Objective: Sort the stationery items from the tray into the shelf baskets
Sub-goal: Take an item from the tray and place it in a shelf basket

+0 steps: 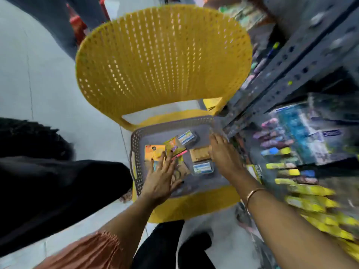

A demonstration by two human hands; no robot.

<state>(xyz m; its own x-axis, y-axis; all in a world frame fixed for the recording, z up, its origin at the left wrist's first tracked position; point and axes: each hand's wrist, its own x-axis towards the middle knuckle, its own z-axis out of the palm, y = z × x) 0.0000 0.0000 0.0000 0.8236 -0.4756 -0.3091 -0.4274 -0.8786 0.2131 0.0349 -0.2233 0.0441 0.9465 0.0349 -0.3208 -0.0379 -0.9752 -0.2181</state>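
A: Grey tray on the seat of a yellow chair, perforated rim all round. Inside: an orange pack at nine o'clock, a green-and-pink pack just beside it, a blue-and-white box at twelve o'clock, a brown pack at three o'clock, and a second blue-and-white box toward five o'clock.

B: And the hands?

A: Left hand flat at seven o'clock of the tray, fingers spread, lying over the orange pack and a pink pen; not closed round anything. Right hand at three o'clock, fingers extended over the tray's edge, partly covering the brown pack. Hard to tell, through the blur, whether gripping anything. Gold bangle on that wrist.

B: The shelf?

A: Grey shelf from one to five o'clock, goods badly smeared; yellow packets at four o'clock.
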